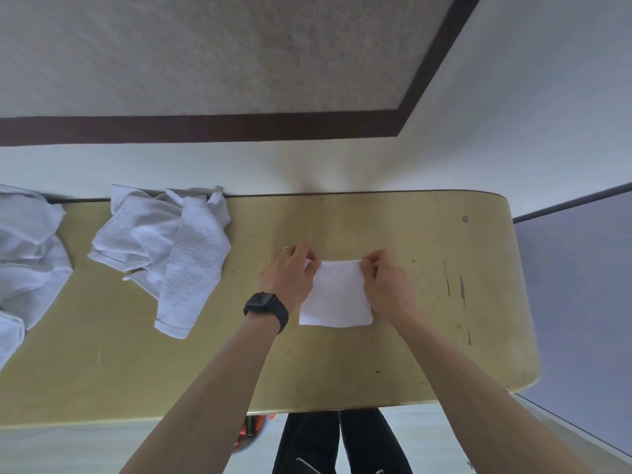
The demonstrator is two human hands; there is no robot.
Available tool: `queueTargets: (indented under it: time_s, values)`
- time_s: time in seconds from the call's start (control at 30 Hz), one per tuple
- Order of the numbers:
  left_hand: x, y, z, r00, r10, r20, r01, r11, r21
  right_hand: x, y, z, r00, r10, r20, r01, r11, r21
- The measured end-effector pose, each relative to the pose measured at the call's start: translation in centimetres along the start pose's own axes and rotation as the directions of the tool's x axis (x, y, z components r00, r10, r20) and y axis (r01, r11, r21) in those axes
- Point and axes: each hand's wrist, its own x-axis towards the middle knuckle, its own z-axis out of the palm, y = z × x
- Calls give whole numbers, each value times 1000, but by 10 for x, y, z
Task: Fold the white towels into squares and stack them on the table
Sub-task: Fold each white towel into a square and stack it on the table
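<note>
Folded towel (337,295), white and nearly square, lies flat on the worktop (410,364) straight in front of me, toward its right end. The fingers of my left hand (289,277) are curled onto its far left corner, pinching the cloth. My right hand (386,285) pinches the far right corner the same way. A black watch (266,309) sits on my left wrist and a ring (286,249) on one finger. Well off to the left lies a crumpled heap of towels (164,248), and a second heap (27,251) is at the left edge of the view.
</note>
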Motion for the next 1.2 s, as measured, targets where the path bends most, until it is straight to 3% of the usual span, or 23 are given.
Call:
queueTargets:
  time_s: [0.13, 0.3, 0.43, 0.5, 0.57, 0.63, 0.7, 0.8, 0.97, 1.07, 1.2]
  values:
    - [-2, -1, 5, 999, -22, -32, 21, 999, -27, 3, -4, -3, 999, 34, 14, -34, 999, -10]
    - [-1, -1, 9, 995, 8, -101, -4, 999, 42, 1, -2, -7, 996, 56, -68, -57, 998, -12]
    - [-7, -3, 16, 984, 76, -162, -48, 984, 173, -14, 8, 0, 969, -134, -207, 102, 982, -161]
    - [-13, -7, 20, 959, 154, -237, -87, 959, 269, -28, 19, 7, 904, -320, -282, 237, 926, -293]
    - [-23, -11, 26, 897, 310, -315, -210, 926, 314, -47, 30, 19, 830, -479, -285, 349, 845, -405]
    - [-34, -12, 36, 853, 442, -277, -344, 876, 338, -62, 39, 34, 815, -542, -204, 418, 795, -440]
    - [-45, -15, 53, 861, 467, -200, -382, 855, 351, -69, 46, 46, 855, -504, -117, 409, 797, -444]
    - [-47, -24, 70, 916, 388, -106, -338, 885, 322, -65, 58, 53, 906, -423, -11, 368, 801, -471]
    - [-44, -27, 68, 941, 340, 4, -323, 890, 323, -61, 64, 50, 919, -387, 71, 371, 792, -484]
    - [-52, -21, 62, 954, 300, -21, -277, 903, 329, -65, 57, 48, 929, -367, 37, 343, 821, -456]
    - [-77, -11, 58, 943, 303, -140, -244, 911, 333, -62, 55, 39, 915, -369, -162, 270, 860, -434]
